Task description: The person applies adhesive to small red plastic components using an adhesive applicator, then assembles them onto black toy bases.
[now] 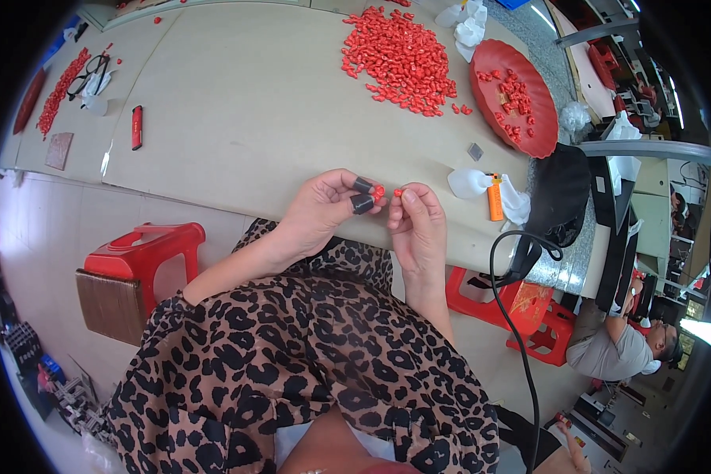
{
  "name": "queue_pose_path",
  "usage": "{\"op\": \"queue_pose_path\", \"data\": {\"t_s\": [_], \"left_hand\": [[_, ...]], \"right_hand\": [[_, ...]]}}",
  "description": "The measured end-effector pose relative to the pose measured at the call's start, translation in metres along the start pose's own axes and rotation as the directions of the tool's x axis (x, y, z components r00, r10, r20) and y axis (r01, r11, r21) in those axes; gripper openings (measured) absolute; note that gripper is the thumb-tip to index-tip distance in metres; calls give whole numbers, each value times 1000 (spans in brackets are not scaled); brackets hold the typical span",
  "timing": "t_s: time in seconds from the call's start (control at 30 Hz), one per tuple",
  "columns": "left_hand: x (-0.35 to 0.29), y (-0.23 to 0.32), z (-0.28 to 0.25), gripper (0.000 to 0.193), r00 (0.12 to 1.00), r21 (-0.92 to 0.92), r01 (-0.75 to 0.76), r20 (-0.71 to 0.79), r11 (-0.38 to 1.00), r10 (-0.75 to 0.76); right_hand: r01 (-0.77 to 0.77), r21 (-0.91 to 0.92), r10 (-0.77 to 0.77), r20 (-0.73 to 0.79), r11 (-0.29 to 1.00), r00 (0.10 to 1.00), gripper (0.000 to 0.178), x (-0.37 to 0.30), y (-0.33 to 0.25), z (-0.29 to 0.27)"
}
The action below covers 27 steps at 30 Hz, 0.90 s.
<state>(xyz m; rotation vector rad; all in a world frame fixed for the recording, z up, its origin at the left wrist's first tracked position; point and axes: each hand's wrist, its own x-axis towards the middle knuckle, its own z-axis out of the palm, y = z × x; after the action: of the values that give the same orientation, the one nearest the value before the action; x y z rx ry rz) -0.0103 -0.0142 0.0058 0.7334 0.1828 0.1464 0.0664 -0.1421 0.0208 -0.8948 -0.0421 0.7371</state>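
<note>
My left hand wears black finger caps on thumb and forefinger and pinches a small red plastic piece at the table's near edge. My right hand holds another tiny red piece between thumb and forefinger, a finger's width from the first. Both hands meet just over the edge of the beige table. Farther back lies a heap of several small red pieces, and to its right a red oval tray holds several more.
An orange lighter and white finger cots lie right of my hands. A black bag and black cable sit at the table's right end. Red stools stand below. Glasses and a red bar lie far left. A person sits at lower right.
</note>
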Motion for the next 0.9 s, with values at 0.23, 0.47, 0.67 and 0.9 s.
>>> {"op": "queue_pose_path", "data": {"t_s": [0.23,0.47,0.67,0.9], "left_hand": [[-2,-1,2,12,999,-37,-35,-13,999,35],[-2,-3,1,16,1000,-44,-24,-2,999,24],[-1,-5,1,15,999,-54,-36,-1,998,36],[-2,-4,2,12,999,-48,-43,9,998,44]], "right_hand": [[-57,-3,57,-30,998,998,8,-5,-2,3],[89,-104,-95,-50,991,994,11,-20,9,13],[217,-224,-235,-53,950,971,12,-24,15,12],[223,-244,-241,-45,944,969,11,-25,18,11]]}}
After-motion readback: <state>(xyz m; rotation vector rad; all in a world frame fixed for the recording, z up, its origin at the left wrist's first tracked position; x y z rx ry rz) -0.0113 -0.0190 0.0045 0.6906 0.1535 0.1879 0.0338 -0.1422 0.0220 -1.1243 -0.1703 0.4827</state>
